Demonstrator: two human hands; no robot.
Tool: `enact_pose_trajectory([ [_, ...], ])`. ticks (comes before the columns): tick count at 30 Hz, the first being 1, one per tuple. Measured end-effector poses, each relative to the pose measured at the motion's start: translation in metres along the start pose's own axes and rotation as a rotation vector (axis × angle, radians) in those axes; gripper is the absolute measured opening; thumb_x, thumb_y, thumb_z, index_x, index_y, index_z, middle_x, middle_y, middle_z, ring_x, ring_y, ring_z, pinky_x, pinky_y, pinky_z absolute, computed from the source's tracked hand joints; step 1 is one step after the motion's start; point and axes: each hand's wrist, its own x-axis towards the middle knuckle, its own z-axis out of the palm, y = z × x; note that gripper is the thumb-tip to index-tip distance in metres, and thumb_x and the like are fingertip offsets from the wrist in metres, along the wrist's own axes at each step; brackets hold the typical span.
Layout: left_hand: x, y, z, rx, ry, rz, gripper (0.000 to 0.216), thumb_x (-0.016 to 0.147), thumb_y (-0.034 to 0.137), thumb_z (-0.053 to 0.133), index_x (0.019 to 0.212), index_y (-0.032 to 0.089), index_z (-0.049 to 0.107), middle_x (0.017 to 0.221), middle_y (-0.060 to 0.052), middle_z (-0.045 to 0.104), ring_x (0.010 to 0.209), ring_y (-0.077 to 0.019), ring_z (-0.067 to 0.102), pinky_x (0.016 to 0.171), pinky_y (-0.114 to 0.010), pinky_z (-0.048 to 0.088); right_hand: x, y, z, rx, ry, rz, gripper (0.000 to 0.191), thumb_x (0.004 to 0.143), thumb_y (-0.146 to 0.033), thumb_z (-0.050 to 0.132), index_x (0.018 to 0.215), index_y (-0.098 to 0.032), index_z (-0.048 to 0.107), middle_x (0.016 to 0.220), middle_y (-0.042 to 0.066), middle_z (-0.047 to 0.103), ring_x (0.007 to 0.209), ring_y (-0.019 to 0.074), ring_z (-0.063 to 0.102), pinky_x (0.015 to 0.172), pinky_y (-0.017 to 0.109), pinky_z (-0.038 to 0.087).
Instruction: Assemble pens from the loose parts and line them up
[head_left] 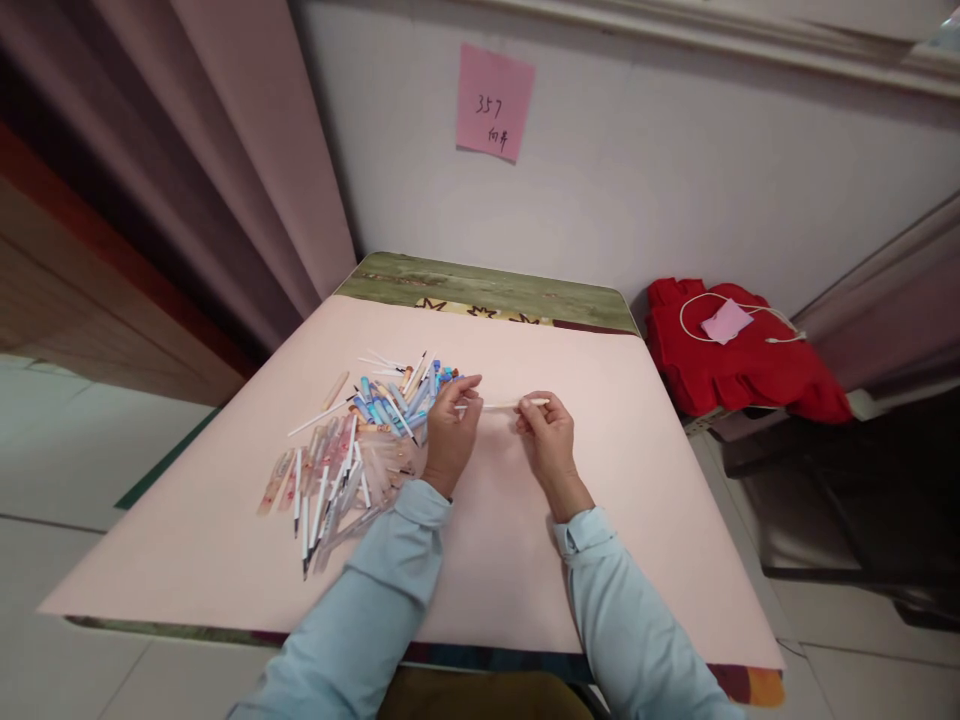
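My left hand [450, 430] and my right hand [549, 437] hold a thin pale pen [501, 405] between them, level above the pink table cover [600, 500]. Both hands are closed in a pinch, one on each end of the pen. Just left of my left hand lies a heap of pens and pen parts [352, 450]: blue caps at the back, white refills and clear pinkish barrels toward the front. Light blue sleeves cover both my forearms.
The table [487, 285] stands against a white wall that has a pink note [493, 100] stuck on it. A red cloth [739, 370] with a white cable and a pink slip lies on a seat at the right. Curtains hang at the left.
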Motion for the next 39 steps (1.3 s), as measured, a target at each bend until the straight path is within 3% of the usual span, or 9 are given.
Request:
enact_pose_trajectory([
  [5,0.003,0.001,0.005,-0.4,0.102,-0.19,0.03,0.087,0.033,0.062,0.114,0.02,0.062,0.118,-0.01,0.064,0.114,-0.0202,0.061,0.105,-0.04,0.044,-0.003,0.003,0.002,-0.064,-0.11,0.083,0.029,0.071,-0.035,0.08,0.09,-0.02,0.064,0.059,-0.005,0.059,0.053,0.0095,0.053,0.053,0.021,0.043],
  [9,0.002,0.01,0.01,-0.567,0.071,-0.182,0.037,0.093,0.051,0.051,0.116,0.023,0.058,0.133,-0.011,0.057,0.13,-0.0221,0.053,0.114,-0.043,0.035,-0.005,0.002,0.005,-0.15,-0.152,0.087,0.03,0.068,-0.035,0.08,0.088,-0.019,0.064,0.065,-0.004,0.06,0.054,0.0097,0.052,0.052,0.022,0.041],
  [16,-0.001,0.011,0.011,-0.609,0.004,-0.164,0.047,0.094,0.061,0.042,0.124,0.027,0.053,0.146,-0.011,0.047,0.139,-0.0223,0.043,0.119,-0.045,0.026,-0.008,-0.003,0.008,-0.351,-0.172,-0.066,0.024,0.072,-0.036,0.076,0.084,-0.019,0.066,0.078,0.001,0.067,0.065,0.0138,0.058,0.06,0.025,0.048],
  [24,-0.002,0.014,0.011,-0.69,-0.003,-0.153,0.044,0.095,0.058,0.043,0.124,0.028,0.055,0.147,-0.01,0.046,0.137,-0.0229,0.046,0.118,-0.044,0.027,-0.011,-0.005,0.003,-0.648,-0.238,-0.214,0.018,0.081,-0.038,0.07,0.091,-0.023,0.072,0.088,0.003,0.074,0.078,0.0192,0.067,0.074,0.03,0.052],
  [26,-0.002,0.017,0.01,-0.716,0.015,-0.177,0.045,0.095,0.059,0.041,0.126,0.029,0.055,0.15,-0.01,0.043,0.137,-0.0237,0.046,0.115,-0.045,0.033,-0.013,-0.006,0.005,-0.601,-0.273,-0.146,0.02,0.081,-0.041,0.069,0.089,-0.023,0.071,0.082,0.003,0.074,0.073,0.0189,0.067,0.072,0.03,0.053],
  [29,-0.001,0.02,0.006,-0.694,0.057,-0.223,0.045,0.093,0.059,0.045,0.128,0.033,0.054,0.155,-0.008,0.037,0.139,-0.0256,0.043,0.106,-0.046,0.044,-0.017,-0.009,0.01,-0.3,-0.312,0.097,0.028,0.086,-0.049,0.061,0.088,-0.021,0.065,0.07,0.003,0.072,0.063,0.0175,0.067,0.066,0.03,0.054],
  [31,-0.001,0.019,0.004,-0.61,0.072,-0.26,0.04,0.09,0.053,0.056,0.124,0.031,0.058,0.149,-0.008,0.045,0.134,-0.0251,0.048,0.101,-0.043,0.047,-0.018,-0.011,0.013,-0.084,-0.303,0.236,0.033,0.089,-0.053,0.055,0.088,-0.02,0.061,0.067,0.003,0.071,0.057,0.0165,0.066,0.062,0.029,0.055],
  [35,-0.003,0.016,0.004,-0.49,-0.05,-0.327,0.036,0.087,0.044,0.064,0.115,0.021,0.065,0.117,-0.011,0.067,0.104,-0.0195,0.065,0.096,-0.038,0.05,-0.017,-0.014,0.013,0.077,-0.304,0.357,0.033,0.086,-0.054,0.059,0.089,-0.02,0.059,0.067,0.003,0.071,0.054,0.0168,0.065,0.059,0.03,0.055],
  [39,-0.004,0.016,0.006,-0.524,-0.151,-0.36,0.042,0.087,0.044,0.063,0.122,0.021,0.064,0.117,-0.011,0.067,0.092,-0.0174,0.066,0.087,-0.035,0.054,-0.016,-0.016,0.011,0.076,-0.344,0.421,0.033,0.083,-0.054,0.061,0.087,-0.021,0.059,0.064,0.002,0.069,0.053,0.0174,0.063,0.058,0.031,0.054],
])
